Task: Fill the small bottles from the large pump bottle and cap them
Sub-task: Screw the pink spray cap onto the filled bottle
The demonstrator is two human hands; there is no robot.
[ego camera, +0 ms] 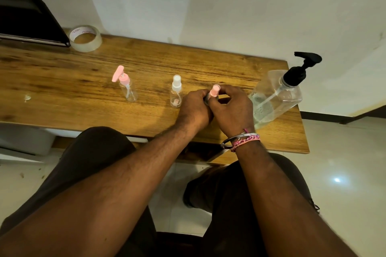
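At the near middle of a wooden bench point(62, 81), a seated person's two hands meet around a small bottle point(208, 99) with a pink cap point(215, 90). The left hand point(195, 108) curls round the bottle's body, apparently to steady it, while the fingertips of the right hand point(231, 108) pinch the cap, a hold that suggests it is being screwed on or off; which cannot be told. Just left stands a small spray bottle point(176, 92) with a white top, and farther left a small pump bottle point(126, 84) with a pink pump, both upright and capped. The large pump bottle point(277, 94), clear with a black pump point(302, 67), stands just beside the right hand, near the bench's right edge. A tape roll point(85, 38) and a dark flat object point(27, 16) sit at the far left corner. Open bench lies between there and the bottles.
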